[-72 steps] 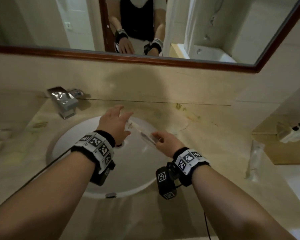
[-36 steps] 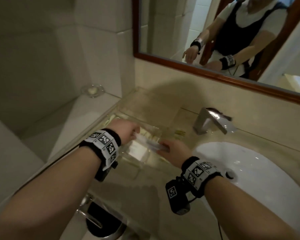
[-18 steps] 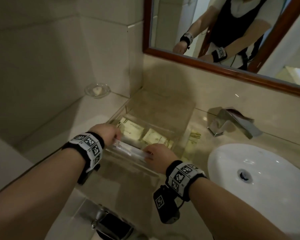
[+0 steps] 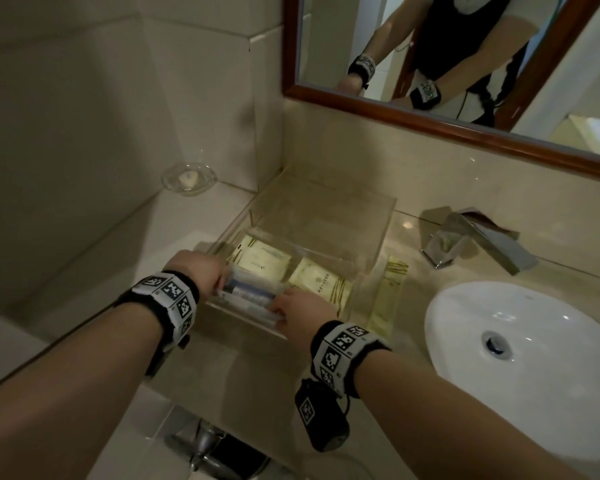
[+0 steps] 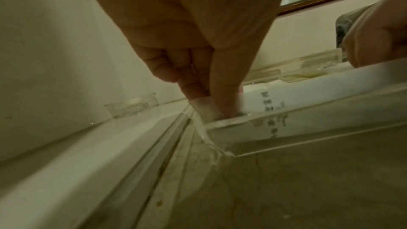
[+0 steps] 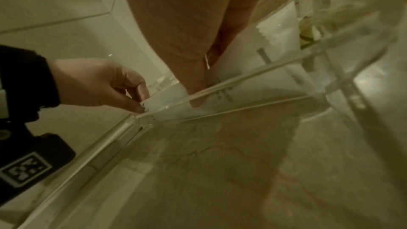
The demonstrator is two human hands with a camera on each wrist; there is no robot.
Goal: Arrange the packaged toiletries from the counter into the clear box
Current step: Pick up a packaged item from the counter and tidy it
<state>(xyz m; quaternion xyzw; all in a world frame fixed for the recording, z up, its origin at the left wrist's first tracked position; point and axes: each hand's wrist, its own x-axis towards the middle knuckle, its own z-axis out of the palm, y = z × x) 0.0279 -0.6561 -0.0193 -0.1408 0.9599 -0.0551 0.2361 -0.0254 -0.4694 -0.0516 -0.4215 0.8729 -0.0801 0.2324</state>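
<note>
A clear box [image 4: 378,216] stands on the counter in the corner by the wall. Two yellow packets [image 4: 260,261] [image 4: 319,280] lie flat inside it. A long white packet with a dark blue item inside [image 4: 248,294] sits along the box's front wall, held at both ends. My left hand [image 4: 220,280] pinches its left end, fingertips [image 5: 211,104] just inside the box rim [image 5: 286,119]. My right hand [image 4: 279,306] pinches the right end, fingers [image 6: 198,93] reaching down behind the clear wall. Another long yellow packet [image 4: 390,285] lies on the counter right of the box.
A white sink basin [image 4: 447,306] is at the right, with a chrome faucet [image 4: 478,244] behind it. On the ledge left of the box rests a glass soap dish [image 4: 189,177]. The mirror [image 4: 465,64] hangs above. A dark bin [image 4: 236,455] stands below the counter edge.
Both hands carried the long packet from above the sink leftward to the clear box and lowered it inside the front wall. The view swung left with them.
</note>
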